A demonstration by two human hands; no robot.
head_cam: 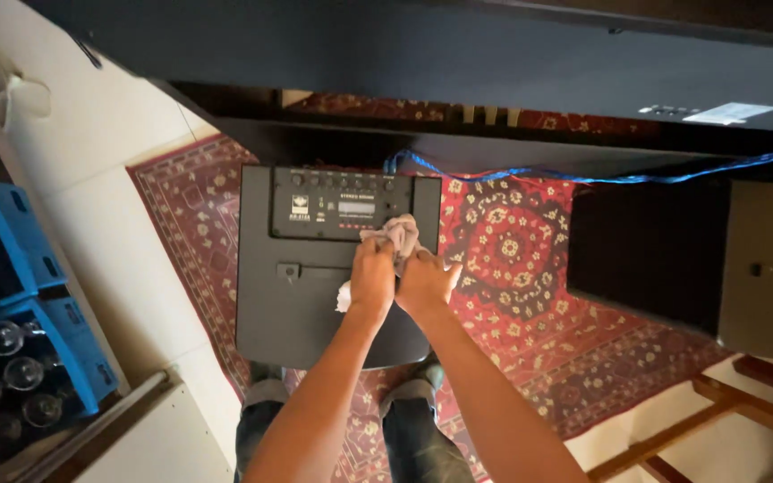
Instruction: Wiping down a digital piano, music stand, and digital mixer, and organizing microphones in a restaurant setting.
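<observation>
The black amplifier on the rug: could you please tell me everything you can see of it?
The black amplifier is a boxy cabinet standing on the red patterned rug, seen from above. Its top carries a recessed control panel with a row of knobs along the far edge and a small fitting nearer the front. The surface looks matte and dark. The left hand and the right hand press a greyish cloth onto its top. A blue cable runs behind it.

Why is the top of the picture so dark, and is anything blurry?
Head view: the dark furniture overhead sits in shadow, while warm light falls on the red rug and both arms; the left hand, right hand and cloth look slightly soft; edges bend.
</observation>
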